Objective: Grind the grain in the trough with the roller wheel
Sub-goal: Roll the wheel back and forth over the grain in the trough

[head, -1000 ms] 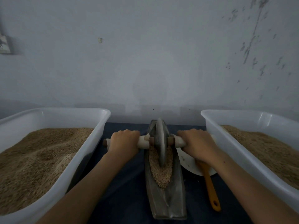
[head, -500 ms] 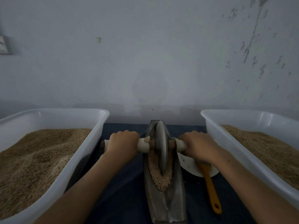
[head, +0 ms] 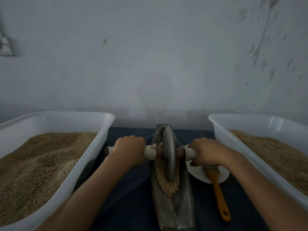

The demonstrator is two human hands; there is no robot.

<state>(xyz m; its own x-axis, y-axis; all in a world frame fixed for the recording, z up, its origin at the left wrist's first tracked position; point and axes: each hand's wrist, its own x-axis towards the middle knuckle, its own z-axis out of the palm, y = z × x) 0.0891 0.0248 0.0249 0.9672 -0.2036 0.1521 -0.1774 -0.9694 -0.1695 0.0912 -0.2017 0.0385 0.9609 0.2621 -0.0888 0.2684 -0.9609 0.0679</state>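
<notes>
Grain, tan and coarse [head: 167, 184], lies in long grey metal trough [head: 173, 210] | grey disc roller wheel [head: 168, 157] upright in it | my left hand [head: 129, 150] and right hand [head: 207, 151] fingers curl round its pale wrapped axle handle [head: 150, 152]

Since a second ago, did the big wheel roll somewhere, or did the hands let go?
Hardly anything changed. The grey metal roller wheel sits at about the same spot in the long grey metal trough, perhaps a touch nearer. Left hand and right hand keep their grip on the pale wooden axle. The two white plastic tubs and the orange-handled spatula stayed put.
</notes>
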